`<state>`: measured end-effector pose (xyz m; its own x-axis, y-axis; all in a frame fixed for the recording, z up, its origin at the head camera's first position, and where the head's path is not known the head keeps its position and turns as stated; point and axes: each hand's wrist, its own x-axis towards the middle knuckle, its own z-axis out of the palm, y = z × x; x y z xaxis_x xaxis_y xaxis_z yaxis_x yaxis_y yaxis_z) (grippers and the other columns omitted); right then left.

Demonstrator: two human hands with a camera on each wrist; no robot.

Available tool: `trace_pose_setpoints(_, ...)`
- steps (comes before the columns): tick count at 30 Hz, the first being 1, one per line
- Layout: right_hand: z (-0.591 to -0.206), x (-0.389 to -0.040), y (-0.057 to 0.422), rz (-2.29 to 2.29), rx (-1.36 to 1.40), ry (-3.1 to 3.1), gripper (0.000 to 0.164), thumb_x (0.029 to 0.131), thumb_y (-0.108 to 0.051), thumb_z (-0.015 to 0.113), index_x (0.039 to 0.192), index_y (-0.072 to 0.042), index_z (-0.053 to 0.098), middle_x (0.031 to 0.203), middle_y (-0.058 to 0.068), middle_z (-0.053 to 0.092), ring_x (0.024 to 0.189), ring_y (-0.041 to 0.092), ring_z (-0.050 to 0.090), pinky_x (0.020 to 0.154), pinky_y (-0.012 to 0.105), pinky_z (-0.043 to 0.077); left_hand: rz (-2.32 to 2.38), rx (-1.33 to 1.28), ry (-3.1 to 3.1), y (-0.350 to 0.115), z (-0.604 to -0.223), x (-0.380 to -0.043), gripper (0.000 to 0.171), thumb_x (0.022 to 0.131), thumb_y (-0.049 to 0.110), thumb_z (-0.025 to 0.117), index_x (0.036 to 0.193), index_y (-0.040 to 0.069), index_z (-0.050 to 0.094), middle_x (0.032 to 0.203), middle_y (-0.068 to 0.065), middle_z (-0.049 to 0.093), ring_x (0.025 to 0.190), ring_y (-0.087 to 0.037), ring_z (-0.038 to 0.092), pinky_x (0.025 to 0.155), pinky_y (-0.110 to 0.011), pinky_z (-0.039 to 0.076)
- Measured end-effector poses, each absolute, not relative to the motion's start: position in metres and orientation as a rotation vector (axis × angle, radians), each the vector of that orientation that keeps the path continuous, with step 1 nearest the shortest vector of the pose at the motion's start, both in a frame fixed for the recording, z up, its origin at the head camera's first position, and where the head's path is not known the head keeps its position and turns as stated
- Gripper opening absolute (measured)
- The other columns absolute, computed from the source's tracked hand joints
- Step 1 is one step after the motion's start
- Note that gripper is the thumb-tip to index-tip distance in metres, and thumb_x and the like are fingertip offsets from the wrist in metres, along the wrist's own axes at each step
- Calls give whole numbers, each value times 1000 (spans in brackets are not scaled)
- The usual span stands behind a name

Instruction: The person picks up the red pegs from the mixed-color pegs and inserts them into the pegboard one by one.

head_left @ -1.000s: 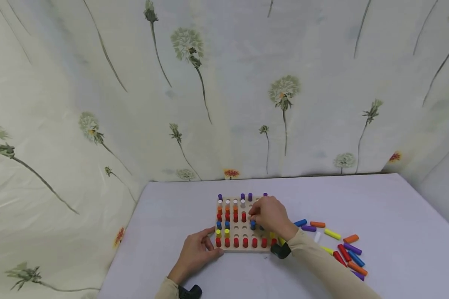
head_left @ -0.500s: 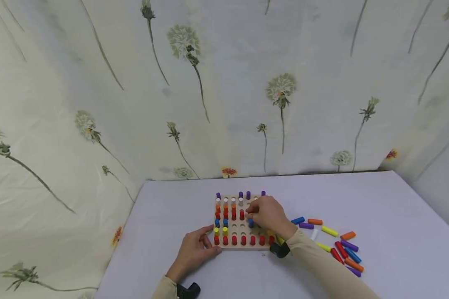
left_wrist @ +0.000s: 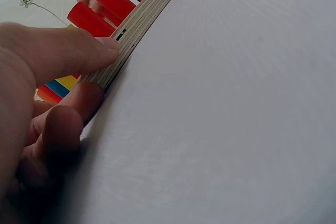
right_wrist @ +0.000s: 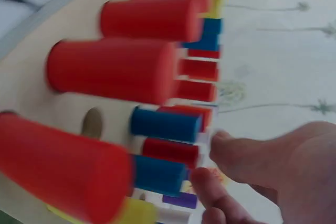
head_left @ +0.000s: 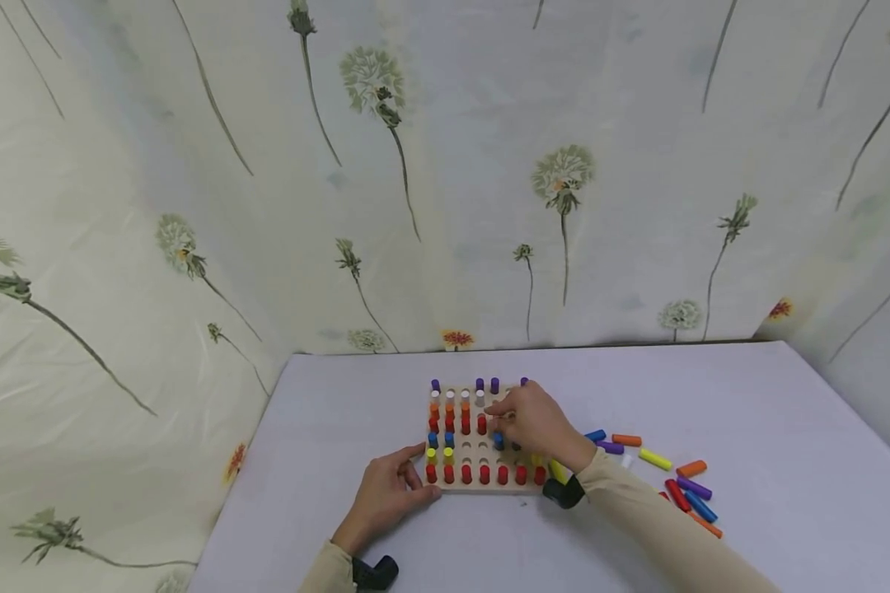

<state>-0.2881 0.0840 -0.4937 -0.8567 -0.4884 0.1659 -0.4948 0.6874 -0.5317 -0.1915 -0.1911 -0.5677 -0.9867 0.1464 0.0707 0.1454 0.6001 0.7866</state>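
Note:
A wooden pegboard (head_left: 489, 487) lies on the table, with rows of red, yellow, blue, orange, white and purple pegs standing in it. At its near left corner my left hand (head_left: 393, 494) holds the board, thumb (left_wrist: 100, 51) on the layered front edge and a finger on the left side. My right hand (head_left: 537, 424) is over the board's right half. In the right wrist view, its thumb (right_wrist: 226, 148) and index finger (right_wrist: 207, 184) are spread around the tip of a dark red peg (right_wrist: 170, 153), between two blue pegs (right_wrist: 165, 124). My right hand hides several holes.
Loose pegs lie scattered on the table right of the board, among them a yellow peg (head_left: 655, 458), a purple peg (head_left: 694, 487) and a blue peg (head_left: 701, 506). My right forearm covers part of that pile. A flowered cloth (head_left: 445, 206) hangs behind the table.
My right thumb and index finger, close together over the board before, have parted. My left hand stays at the board's corner. The view has shifted slightly.

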Motion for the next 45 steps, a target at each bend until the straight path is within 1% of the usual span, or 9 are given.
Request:
trace_pose_setpoints(3, -489, -289, 97, 945, 904, -2784, 16, 94, -11, 79, 108, -8, 85, 87, 1, 80, 67, 10, 51, 73, 33, 38, 1380, 269, 2812, -189, -567, -192, 69, 85, 36, 88, 142, 4, 66, 71, 12, 64, 60, -3, 50, 56, -20, 36)
trace_pose_setpoints(5, -482, -289, 109, 935, 927, -2749, 15, 94, -10, 79, 108, -7, 85, 93, 2, 82, 70, 9, 56, 71, 31, 42, 1375, 276, 2816, -188, -567, -192, 69, 85, 36, 88, 142, 4, 66, 71, 12, 64, 59, -2, 50, 56, -20, 36)
trace_pose_setpoints(10, -463, -288, 151, 796, 949, -2801, 16, 95, -12, 78, 108, -8, 85, 97, 2, 82, 85, 15, 67, 77, 36, 49, 1377, 272, 2823, -187, -568, -193, 69, 85, 35, 88, 143, 4, 65, 71, 12, 64, 59, -2, 49, 55, -20, 35)
trace_pose_setpoints(15, -457, -282, 207, 676, 928, -2924, 13, 95, -15, 78, 104, -10, 86, 98, 0, 82, 90, 19, 72, 79, 38, 53, 1386, 271, 2825, -187, -567, -194, 69, 85, 35, 88, 143, 4, 65, 72, 12, 64, 59, -3, 50, 56, -20, 36)
trace_pose_setpoints(20, -463, -268, 258, 628, 882, -3057, 8, 92, -15, 81, 98, -14, 86, 96, -5, 80, 87, 14, 69, 73, 31, 53, 1378, 262, 2823, -188, -567, -192, 69, 86, 36, 88, 142, 4, 66, 72, 12, 64, 59, -3, 50, 55, -20, 36)
trace_pose_setpoints(24, -465, -256, 285, 595, 791, -3173, 9, 89, -15, 84, 98, -16, 84, 95, -6, 78, 85, 11, 65, 72, 28, 52, 1383, 256, 2825, -189, -566, -190, 69, 85, 35, 88, 142, 4, 66, 72, 12, 65, 59, -3, 50, 55, -20, 36)
trace_pose_setpoints(29, -469, -245, 300, 610, 711, -3262, 11, 88, -16, 85, 98, -15, 82, 90, -7, 75, 82, 11, 60, 70, 25, 52, 1366, 247, 2839, -192, -567, -188, 70, 85, 37, 88, 142, 4, 65, 71, 12, 64, 58, -3, 51, 56, -21, 36)
trace_pose_setpoints(37, -487, -236, 308, 450, 646, -3285, 26, 79, -16, 92, 102, -14, 80, 91, -9, 72, 88, 14, 59, 80, 42, 55, 1391, 266, 2826, -193, -570, -189, 70, 84, 36, 89, 142, 4, 66, 71, 12, 65, 58, -3, 51, 54, -20, 37)
trace_pose_setpoints(45, -497, -235, 311, 507, 639, -3320, 25, 83, -14, 89, 107, -14, 83, 92, -10, 72, 85, 13, 55, 72, 28, 49, 1372, 266, 2825, -190, -571, -191, 70, 84, 36, 89, 142, 4, 65, 72, 12, 64, 59, -3, 51, 55, -20, 37)
